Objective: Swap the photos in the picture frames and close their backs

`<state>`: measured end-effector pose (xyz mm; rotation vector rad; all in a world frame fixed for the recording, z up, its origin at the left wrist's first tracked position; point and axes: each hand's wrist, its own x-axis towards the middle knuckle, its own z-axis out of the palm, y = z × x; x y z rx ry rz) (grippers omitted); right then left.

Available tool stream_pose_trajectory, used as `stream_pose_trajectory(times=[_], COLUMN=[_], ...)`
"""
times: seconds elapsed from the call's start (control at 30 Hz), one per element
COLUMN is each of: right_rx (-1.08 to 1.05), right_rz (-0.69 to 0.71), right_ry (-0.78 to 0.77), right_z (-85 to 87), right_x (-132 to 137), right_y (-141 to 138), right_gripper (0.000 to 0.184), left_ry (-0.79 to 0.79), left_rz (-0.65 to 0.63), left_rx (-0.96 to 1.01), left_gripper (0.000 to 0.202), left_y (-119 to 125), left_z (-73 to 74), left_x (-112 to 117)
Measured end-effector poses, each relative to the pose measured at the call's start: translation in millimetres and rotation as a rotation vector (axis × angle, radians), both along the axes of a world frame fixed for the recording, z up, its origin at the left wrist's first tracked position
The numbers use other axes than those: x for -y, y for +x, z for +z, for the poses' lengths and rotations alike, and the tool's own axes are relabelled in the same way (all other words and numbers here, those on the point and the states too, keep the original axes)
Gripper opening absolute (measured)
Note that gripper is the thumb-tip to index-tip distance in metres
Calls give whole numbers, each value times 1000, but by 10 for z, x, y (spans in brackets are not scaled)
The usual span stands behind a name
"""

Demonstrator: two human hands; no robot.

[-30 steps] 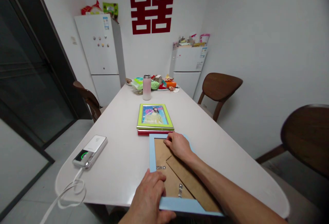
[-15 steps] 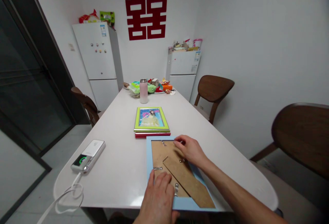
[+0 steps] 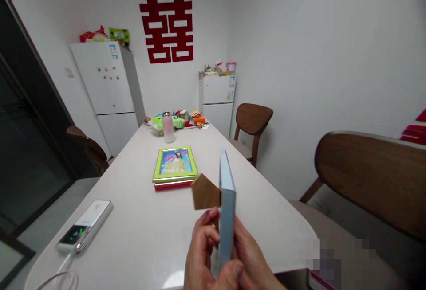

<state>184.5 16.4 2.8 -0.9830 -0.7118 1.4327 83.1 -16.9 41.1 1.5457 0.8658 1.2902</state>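
A light blue picture frame [image 3: 227, 201] stands on edge in front of me, lifted off the white table [image 3: 143, 223]. Its brown back stand [image 3: 205, 192] sticks out to the left. My left hand [image 3: 199, 252] grips the frame's lower left side, fingers curled against the back. My right hand [image 3: 248, 261] clasps the lower right side, thumb at the bottom edge. Beyond it, a green picture frame [image 3: 175, 163] with a photo lies on top of a red frame [image 3: 173, 186].
A power bank [image 3: 84, 227] with a white cable lies at the table's left. A pink bottle [image 3: 168, 127] and snack packets sit at the far end. Brown chairs [image 3: 371, 177] stand to the right and left. Two white fridges [image 3: 106, 88] stand against the back wall.
The blue frame lay face down on the table under both hands; now both hands hold it up on edge. The view has turned to the right.
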Motion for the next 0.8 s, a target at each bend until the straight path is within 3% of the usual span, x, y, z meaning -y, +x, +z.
stream_pose_trajectory(times=[0.13, 0.2, 0.3, 0.4, 0.53, 0.8], right_rx=[33, 149, 275, 317, 480, 919], right_rz=[-228, -251, -222, -204, -168, -189], right_ry=[-3, -16, -4, -48, -130, -112], right_z=[140, 174, 174, 139, 45, -131], right_x=[-146, -248, -424, -601, -803, -1053], right_y=[414, 708, 1114, 1437, 1719, 1824], right_gripper=[62, 64, 58, 52, 50, 34], left_ry=[-134, -209, -332, -400, -334, -213], left_rz=[38, -17, -83, -42, -71, -6], left_rx=[237, 337, 359, 224, -48, -355], left_gripper=[58, 52, 42, 42, 30, 33], left_y=[53, 66, 128, 237, 377, 498], left_z=[133, 152, 60, -103, -274, -407], left_x=[-187, -295, -419, -508, -618, -708])
